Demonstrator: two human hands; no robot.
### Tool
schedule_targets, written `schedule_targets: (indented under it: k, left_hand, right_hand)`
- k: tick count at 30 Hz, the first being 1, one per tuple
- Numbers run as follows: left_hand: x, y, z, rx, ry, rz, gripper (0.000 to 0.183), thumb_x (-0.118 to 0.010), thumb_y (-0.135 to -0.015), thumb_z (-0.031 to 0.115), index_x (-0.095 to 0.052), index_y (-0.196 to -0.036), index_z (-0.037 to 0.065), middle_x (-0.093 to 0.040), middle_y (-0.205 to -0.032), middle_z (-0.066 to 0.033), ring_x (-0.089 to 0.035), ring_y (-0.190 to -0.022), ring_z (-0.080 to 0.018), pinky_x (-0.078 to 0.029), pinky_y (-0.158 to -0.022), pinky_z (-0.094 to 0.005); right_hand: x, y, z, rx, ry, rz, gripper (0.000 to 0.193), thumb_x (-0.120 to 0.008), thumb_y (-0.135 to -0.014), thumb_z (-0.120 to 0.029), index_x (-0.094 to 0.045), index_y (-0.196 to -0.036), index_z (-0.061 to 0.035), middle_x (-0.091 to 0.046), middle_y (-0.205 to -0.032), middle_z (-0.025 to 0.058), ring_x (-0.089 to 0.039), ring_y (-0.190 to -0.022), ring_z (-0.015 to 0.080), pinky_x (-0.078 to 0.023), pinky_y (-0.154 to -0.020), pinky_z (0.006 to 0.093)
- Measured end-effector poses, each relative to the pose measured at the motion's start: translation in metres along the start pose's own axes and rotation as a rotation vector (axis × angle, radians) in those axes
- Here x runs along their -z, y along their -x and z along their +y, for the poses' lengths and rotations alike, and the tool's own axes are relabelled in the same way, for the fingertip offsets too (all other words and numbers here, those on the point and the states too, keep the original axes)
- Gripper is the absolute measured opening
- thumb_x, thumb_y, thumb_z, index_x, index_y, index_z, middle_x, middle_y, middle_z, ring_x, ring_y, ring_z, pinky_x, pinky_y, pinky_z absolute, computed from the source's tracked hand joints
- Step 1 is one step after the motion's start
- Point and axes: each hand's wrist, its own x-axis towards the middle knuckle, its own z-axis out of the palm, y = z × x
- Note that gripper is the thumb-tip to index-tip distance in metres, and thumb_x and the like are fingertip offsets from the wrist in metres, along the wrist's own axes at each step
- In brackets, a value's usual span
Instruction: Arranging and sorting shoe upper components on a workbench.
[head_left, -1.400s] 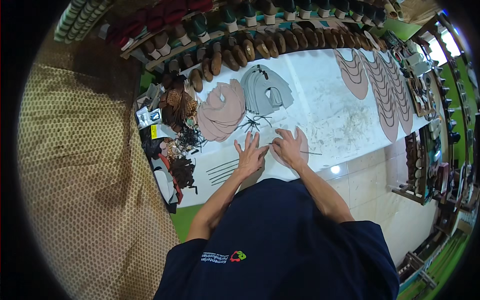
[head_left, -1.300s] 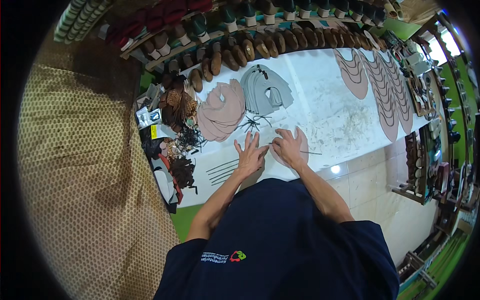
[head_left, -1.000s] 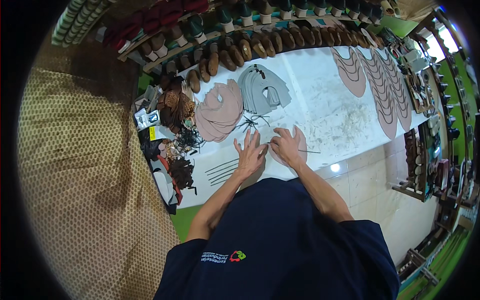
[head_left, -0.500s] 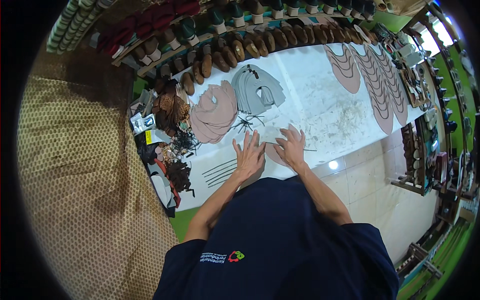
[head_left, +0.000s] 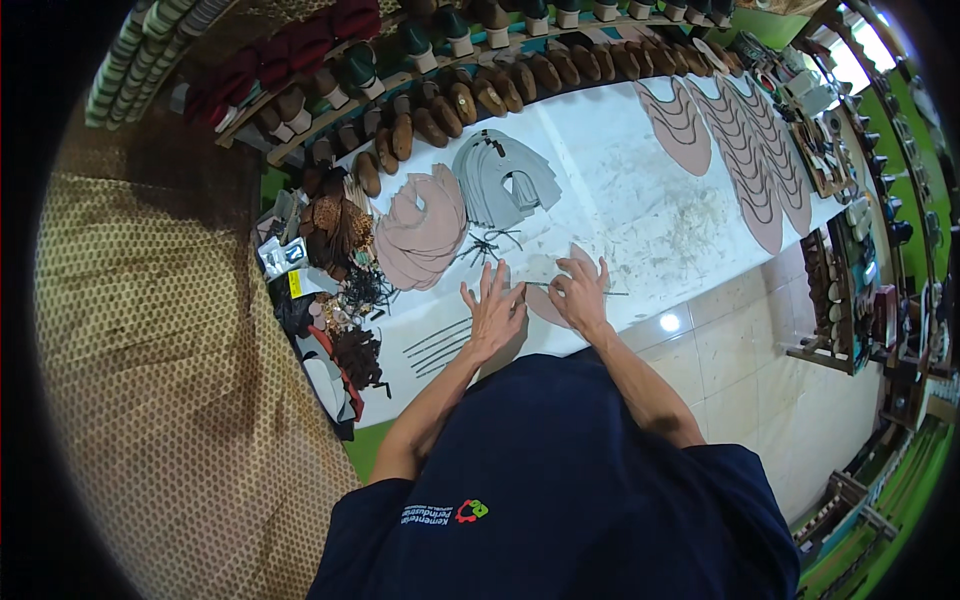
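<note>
A pink leather shoe-upper piece lies on the white table in front of me, partly covered by my right hand. A thin dark strip runs across this piece, and the thumb and index finger of my right hand close on it while the other fingers stay raised. My left hand rests beside the piece's left edge. Its fingers are spread, with a fingertip and thumb by the strip's left end. Several loose dark strips lie side by side left of that hand.
Pink upper pieces and grey ones lie fanned beyond my left hand, near a small tangle of dark strips. Pink pieces with dark curved lines overlap at the far right. Brown shoe lasts line the back edge; scraps crowd the left.
The view has shifted slightly. My right thumb and index finger have drawn closer together on the strip; my left hand stays nearly in place.
</note>
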Motion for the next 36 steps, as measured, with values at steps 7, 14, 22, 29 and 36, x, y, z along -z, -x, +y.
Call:
schedule_targets:
  k: [7,14,22,29,36]
  left_hand:
    - [-0.002,-0.003,0.0,-0.076,-0.093,0.022,0.047,-0.068,-0.095,0.027,-0.066,-0.142,0.027,-0.02,-0.176,-0.0148,-0.011,-0.162,-0.0398,-0.008,-0.111,-0.0836]
    - [-0.003,-0.004,0.0,-0.083,-0.147,-0.053,0.051,-0.067,-0.096,0.03,-0.062,-0.147,0.029,-0.017,-0.177,-0.0144,-0.012,-0.162,-0.0409,-0.007,-0.11,-0.0852]
    - [-0.005,-0.002,-0.004,-0.089,-0.147,-0.059,0.052,-0.066,-0.097,0.031,-0.06,-0.149,0.031,-0.015,-0.177,-0.015,-0.011,-0.162,-0.0409,-0.008,-0.11,-0.0858]
    - [-0.008,-0.002,-0.005,-0.044,-0.077,-0.054,0.052,-0.067,-0.096,0.031,-0.062,-0.147,0.032,-0.015,-0.177,-0.0153,-0.011,-0.162,-0.0415,-0.01,-0.11,-0.0856]
    - [-0.005,-0.004,-0.004,-0.058,-0.097,-0.059,0.051,-0.067,-0.096,0.03,-0.062,-0.146,0.031,-0.016,-0.177,-0.0157,-0.011,-0.162,-0.0417,-0.01,-0.11,-0.0848]
  right_hand:
    - [0.0,0.001,-0.002,0.006,-0.002,0.025,0.011,-0.075,-0.086,-0.021,-0.081,-0.083,-0.0117,-0.069,-0.126,0.0017,-0.059,-0.125,0.0228,-0.019,-0.121,0.07]
    - [-0.001,0.005,-0.005,-0.013,0.004,0.024,0.011,-0.075,-0.086,-0.02,-0.081,-0.084,-0.0114,-0.07,-0.124,0.0014,-0.06,-0.124,0.0225,-0.019,-0.121,0.0689]
    - [-0.003,0.01,-0.007,-0.013,0.007,0.008,0.013,-0.076,-0.086,-0.022,-0.082,-0.083,-0.0115,-0.07,-0.123,0.0017,-0.059,-0.125,0.0228,-0.018,-0.121,0.0692]
    - [-0.004,0.01,-0.009,0.004,0.022,-0.013,0.013,-0.075,-0.086,-0.023,-0.081,-0.082,-0.0119,-0.07,-0.124,0.0018,-0.058,-0.126,0.0228,-0.017,-0.121,0.0709]
    - [-0.003,0.009,-0.012,-0.005,0.046,-0.028,0.012,-0.075,-0.085,-0.022,-0.081,-0.082,-0.0116,-0.071,-0.122,0.0024,-0.058,-0.126,0.023,-0.017,-0.121,0.0712]
